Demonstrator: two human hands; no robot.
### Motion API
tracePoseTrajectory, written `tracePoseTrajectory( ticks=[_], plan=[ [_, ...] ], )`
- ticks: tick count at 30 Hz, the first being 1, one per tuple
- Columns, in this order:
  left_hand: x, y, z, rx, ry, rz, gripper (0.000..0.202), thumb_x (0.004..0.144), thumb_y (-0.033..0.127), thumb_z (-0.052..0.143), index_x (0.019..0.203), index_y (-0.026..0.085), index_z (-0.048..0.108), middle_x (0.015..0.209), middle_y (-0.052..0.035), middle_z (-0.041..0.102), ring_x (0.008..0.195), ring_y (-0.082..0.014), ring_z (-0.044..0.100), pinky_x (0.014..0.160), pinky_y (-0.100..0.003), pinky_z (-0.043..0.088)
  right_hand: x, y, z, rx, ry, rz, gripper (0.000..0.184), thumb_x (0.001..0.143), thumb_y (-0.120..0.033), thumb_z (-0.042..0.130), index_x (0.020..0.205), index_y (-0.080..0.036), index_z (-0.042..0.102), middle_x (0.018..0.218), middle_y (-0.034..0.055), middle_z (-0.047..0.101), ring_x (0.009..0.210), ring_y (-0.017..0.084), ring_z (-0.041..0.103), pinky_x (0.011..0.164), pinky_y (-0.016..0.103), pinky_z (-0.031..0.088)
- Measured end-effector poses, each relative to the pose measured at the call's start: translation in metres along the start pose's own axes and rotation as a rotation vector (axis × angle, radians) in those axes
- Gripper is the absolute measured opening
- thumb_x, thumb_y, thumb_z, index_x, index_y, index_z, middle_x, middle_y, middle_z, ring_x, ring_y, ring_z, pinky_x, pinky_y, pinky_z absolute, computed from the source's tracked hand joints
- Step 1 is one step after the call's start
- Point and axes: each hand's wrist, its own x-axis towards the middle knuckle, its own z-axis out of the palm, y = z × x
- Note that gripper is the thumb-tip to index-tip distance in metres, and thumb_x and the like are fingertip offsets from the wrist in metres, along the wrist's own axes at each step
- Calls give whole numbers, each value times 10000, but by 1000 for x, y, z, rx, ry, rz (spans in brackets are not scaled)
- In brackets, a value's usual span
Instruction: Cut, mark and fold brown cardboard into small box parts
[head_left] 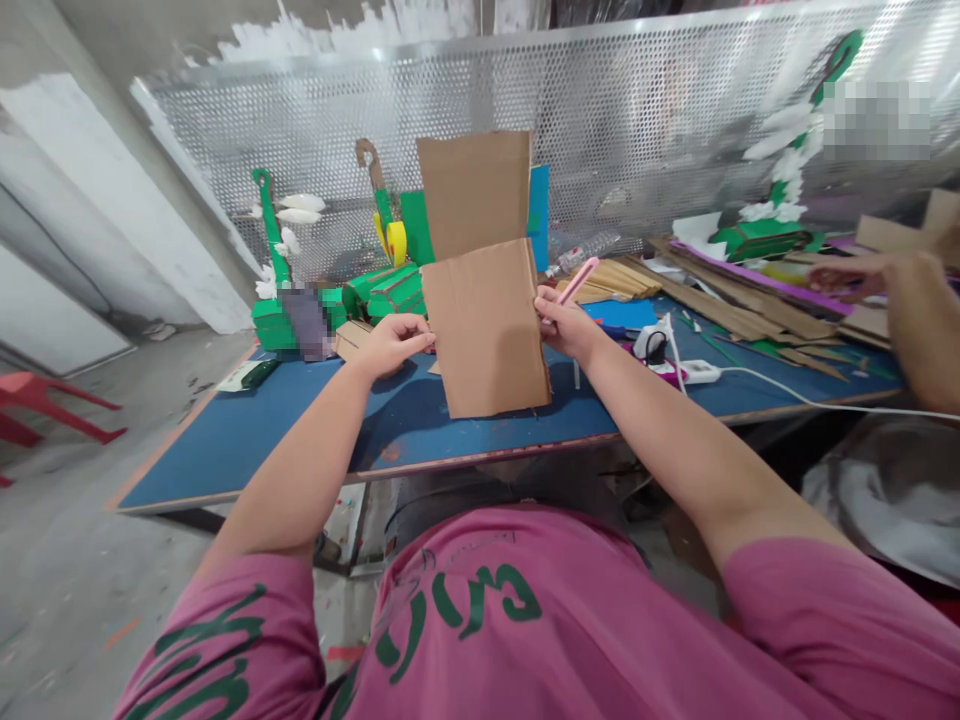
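Note:
A brown cardboard sheet (491, 335), nearly square, is held up over the front of the blue table between my two hands. My left hand (396, 345) pinches its left edge, fingers closed. At the right edge, my right hand (564, 322) grips the sheet and also has a slim pink tool (580, 281) sticking up from it; whether this is a pen or a craft knife I cannot tell. Another cardboard panel (474, 190) rises upright directly behind the sheet, its lower part hidden. Green and blue panels show around that one.
Green cardboard figures with white petals (279, 260) stand at the table's left. A yellow tape roll (396, 243) is behind. To the right lie cardboard strips (712, 290), a power strip (697, 372) with a white cable, and another person's hand (855, 275). A perforated metal panel (645, 130) backs the table (300, 425).

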Motion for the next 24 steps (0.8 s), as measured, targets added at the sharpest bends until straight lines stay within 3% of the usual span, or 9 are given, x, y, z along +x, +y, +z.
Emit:
tracePoseTrajectory(
  ticks=[13,18,24],
  plan=[
    [1,1,0,-76,50,-10,266,977,409,712,806,208,674,764,-22,685,691,-160,609,681,-291,457,1,0,-1,12,-5,0,563,810,-539,949,844,-240,474,606,-114,374,479,60,218,481,211,163],
    [1,4,1,-66,85,19,164,1006,372,691,936,226,715,768,3,642,689,-153,579,690,-294,447,0,-1,2,26,17,4,569,793,-518,960,836,-233,469,641,-105,391,497,56,211,485,215,139],
    [2,5,3,-37,84,0,245,1009,457,686,924,231,726,770,-10,647,689,-170,581,674,-308,453,-1,-3,3,2,22,9,589,779,-547,960,828,-237,462,611,-111,349,498,63,204,486,216,150]
  ],
)
